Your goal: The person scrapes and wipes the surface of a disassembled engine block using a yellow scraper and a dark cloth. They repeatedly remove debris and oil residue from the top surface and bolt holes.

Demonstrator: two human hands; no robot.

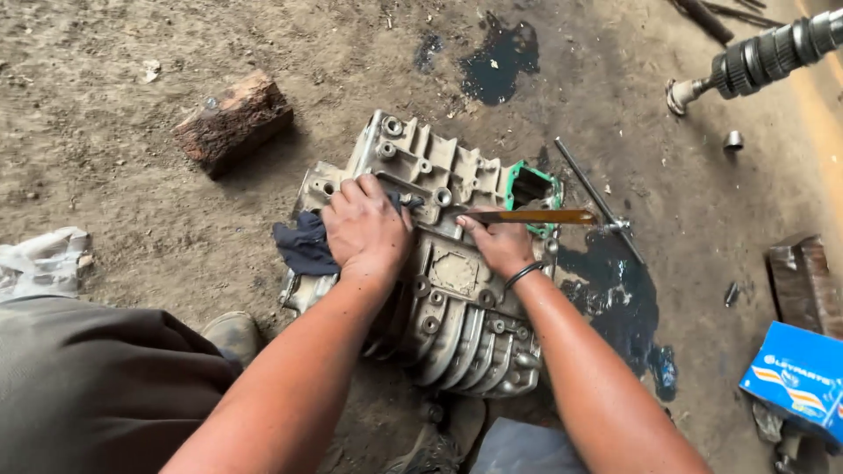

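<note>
Your left hand (367, 230) presses a dark rag (306, 246) onto the big metal case (457, 307), fingers curled on the cloth. Your right hand (502, 246) is closed around a flat rusty blade (531, 216) lying across the case top. The case sits on the dirt floor (105, 132), beside a dark oil puddle (619, 303). Farther off lie a wood block (233, 121) and a metal shaft (764, 54).
</note>
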